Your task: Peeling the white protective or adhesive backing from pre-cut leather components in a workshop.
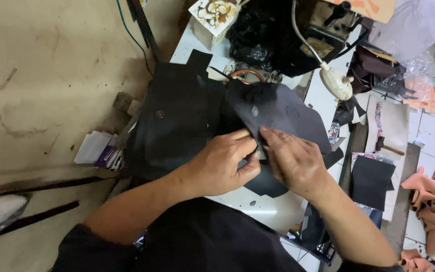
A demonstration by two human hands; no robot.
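My left hand [222,163] and my right hand [293,158] meet over a white table [265,206], both pinching the near edge of a dark leather piece [278,111] with a round stamped mark. The piece lifts away from me above the table. Under and left of it lies a larger black leather piece [177,116] with a metal snap stud. What my fingertips pinch between them is hidden.
A black sewing machine [298,30] with a white lamp [336,80] stands at the far end. Black cut pieces [371,181] lie at right, tan material [431,201] on the tiled floor. Folded papers [99,148] sit by the beige wall at left.
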